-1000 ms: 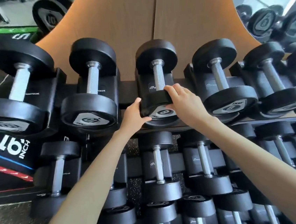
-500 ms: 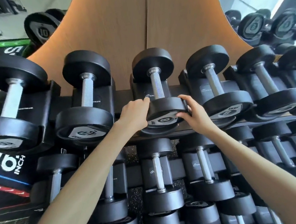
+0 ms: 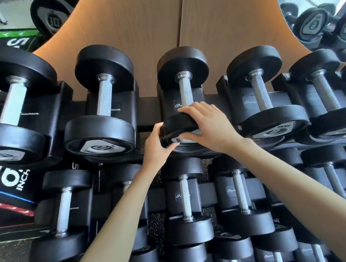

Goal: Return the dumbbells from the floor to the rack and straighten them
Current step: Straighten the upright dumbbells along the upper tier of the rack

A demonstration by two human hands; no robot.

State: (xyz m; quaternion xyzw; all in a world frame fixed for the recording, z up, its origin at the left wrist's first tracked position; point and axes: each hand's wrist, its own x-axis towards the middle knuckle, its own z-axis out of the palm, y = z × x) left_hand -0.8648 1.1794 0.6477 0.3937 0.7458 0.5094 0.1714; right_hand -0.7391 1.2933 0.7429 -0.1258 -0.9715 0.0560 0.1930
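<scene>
A black dumbbell (image 3: 181, 70) with a knurled steel handle lies in the middle saddle of the top tier of the black rack (image 3: 143, 104). Both hands hold its near head. My left hand (image 3: 159, 148) grips the head's left and lower edge, thumb on its face. Over the top and right side of the same head lies my right hand (image 3: 208, 125), fingers curled across the rim. The head's label is mostly hidden by my hands.
Larger dumbbells (image 3: 100, 119) lie to the left and similar ones (image 3: 265, 99) to the right on the top tier. Lower tiers hold several smaller dumbbells (image 3: 185, 197). A wooden panel (image 3: 156, 21) stands behind, a mirror (image 3: 321, 8) at the right, printed boxes (image 3: 4, 182) at the left.
My right hand has moved from the head's right edge up over its top. My left hand has slid lower round the left edge. The head's label appears turned.
</scene>
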